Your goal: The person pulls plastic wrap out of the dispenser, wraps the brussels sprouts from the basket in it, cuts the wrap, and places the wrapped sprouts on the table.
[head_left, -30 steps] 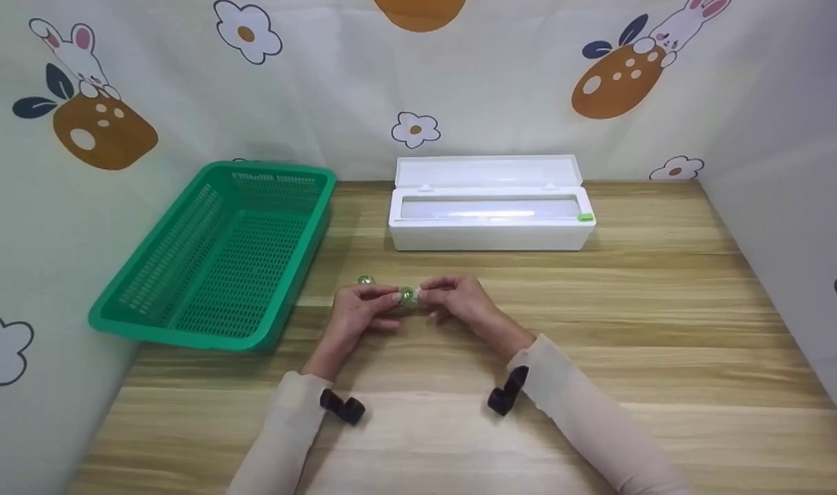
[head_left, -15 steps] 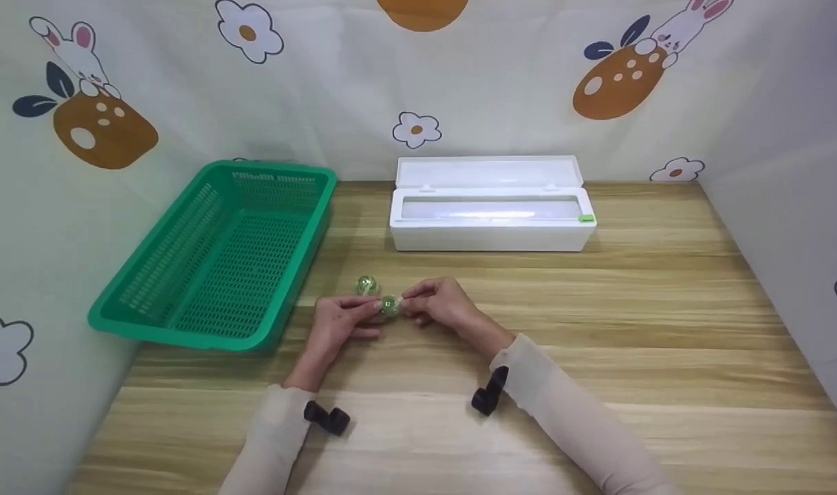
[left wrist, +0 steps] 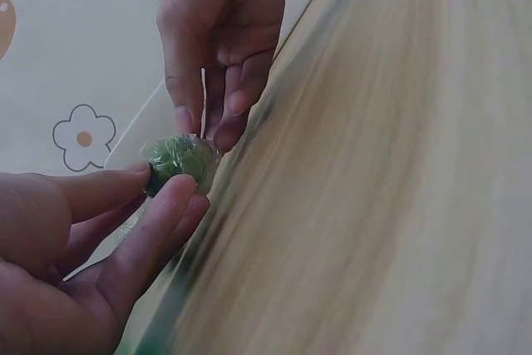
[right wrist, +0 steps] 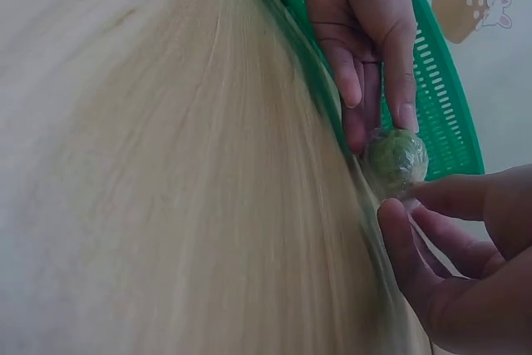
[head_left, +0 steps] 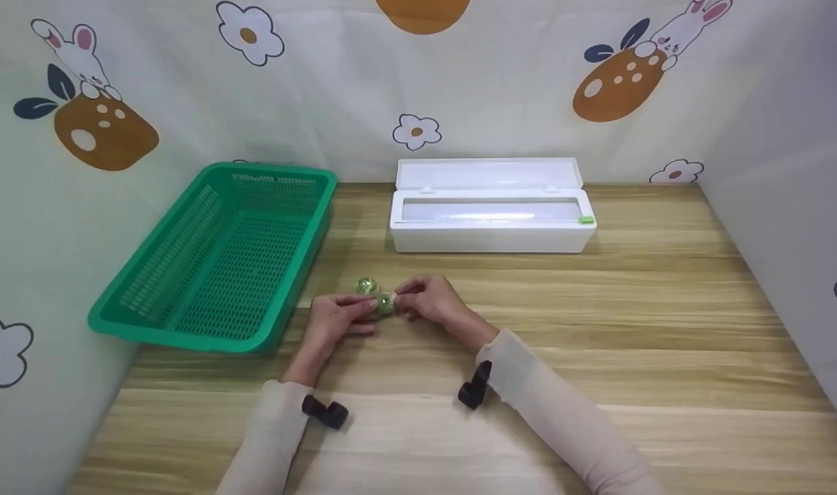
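Note:
A small round green vegetable (head_left: 385, 303), wrapped in clear film, is held between both hands above the table; its exact kind is hard to tell. My left hand (head_left: 332, 320) pinches it from the left with thumb and fingertips. From the other side, my right hand (head_left: 435, 302) pinches the gathered film at its end. In the left wrist view the film shines over the green vegetable (left wrist: 179, 160). The right wrist view shows the twisted film on the vegetable (right wrist: 397, 158) at the right fingertips. Just beyond the left fingers lies a second wrapped green vegetable (head_left: 366, 285).
On the left stands a green slotted plastic basket (head_left: 280, 295). A white cling film dispenser (head_left: 494, 239) sits at the back with its lid (head_left: 487, 173) raised and a green slider at its right end. A patterned curtain (head_left: 342, 89) hangs behind the wooden table (head_left: 631, 330).
Both hands have moved left and slightly nearer with the wrapped vegetable between them. The second one, earlier partly hidden by the left hand, shows more fully.

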`<action>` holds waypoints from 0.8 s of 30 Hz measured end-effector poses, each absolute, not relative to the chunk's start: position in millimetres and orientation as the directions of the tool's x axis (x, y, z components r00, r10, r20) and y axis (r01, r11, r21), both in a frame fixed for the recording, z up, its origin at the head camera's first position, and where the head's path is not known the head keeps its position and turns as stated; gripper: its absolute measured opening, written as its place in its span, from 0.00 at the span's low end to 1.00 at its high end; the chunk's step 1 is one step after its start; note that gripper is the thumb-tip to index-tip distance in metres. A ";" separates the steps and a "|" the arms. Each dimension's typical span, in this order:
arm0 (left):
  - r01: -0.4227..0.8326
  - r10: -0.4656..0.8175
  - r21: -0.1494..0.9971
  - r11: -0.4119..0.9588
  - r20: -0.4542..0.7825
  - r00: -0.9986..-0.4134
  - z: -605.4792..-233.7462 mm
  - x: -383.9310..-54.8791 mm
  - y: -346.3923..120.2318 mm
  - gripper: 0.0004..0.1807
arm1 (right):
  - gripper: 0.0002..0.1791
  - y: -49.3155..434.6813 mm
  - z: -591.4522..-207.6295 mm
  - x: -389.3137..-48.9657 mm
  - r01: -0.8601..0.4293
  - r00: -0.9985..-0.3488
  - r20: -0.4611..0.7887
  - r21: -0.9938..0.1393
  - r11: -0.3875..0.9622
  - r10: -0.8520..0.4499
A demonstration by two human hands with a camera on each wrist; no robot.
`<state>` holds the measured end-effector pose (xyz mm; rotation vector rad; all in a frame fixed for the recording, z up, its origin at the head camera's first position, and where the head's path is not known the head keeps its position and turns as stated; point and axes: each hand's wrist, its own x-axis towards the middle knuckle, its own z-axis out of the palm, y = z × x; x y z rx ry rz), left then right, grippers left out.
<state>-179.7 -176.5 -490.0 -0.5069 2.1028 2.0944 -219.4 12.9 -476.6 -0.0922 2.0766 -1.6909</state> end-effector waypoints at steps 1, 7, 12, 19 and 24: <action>-0.326 -0.143 0.945 -0.023 -0.326 -0.935 -489.9 -180.0 -176.6 0.14 | 0.10 12.4 -476.7 -219.6 0.231 -0.893 -0.304 -0.942 0.243 -0.333; -0.341 -0.145 0.940 -0.014 -0.340 -0.929 -489.3 -181.0 -174.2 0.14 | 0.09 12.2 -477.1 -219.4 0.211 -0.903 -0.292 -0.941 0.266 -0.316; -0.360 -0.142 0.933 0.021 -0.353 -0.925 -487.3 -180.8 -172.7 0.14 | 0.09 13.5 -477.9 -218.8 0.199 -0.907 -0.292 -0.932 0.303 -0.304; -0.360 -0.138 0.930 0.076 -0.348 -0.927 -482.2 -177.0 -176.0 0.14 | 0.12 24.1 -475.6 -216.9 0.209 -0.897 -0.297 -0.938 0.276 -0.328; -0.369 -0.212 0.906 0.208 -0.327 -0.921 -470.1 -173.4 -176.8 0.14 | 0.15 41.7 -468.3 -217.8 0.223 -0.900 -0.310 -0.931 0.288 -0.307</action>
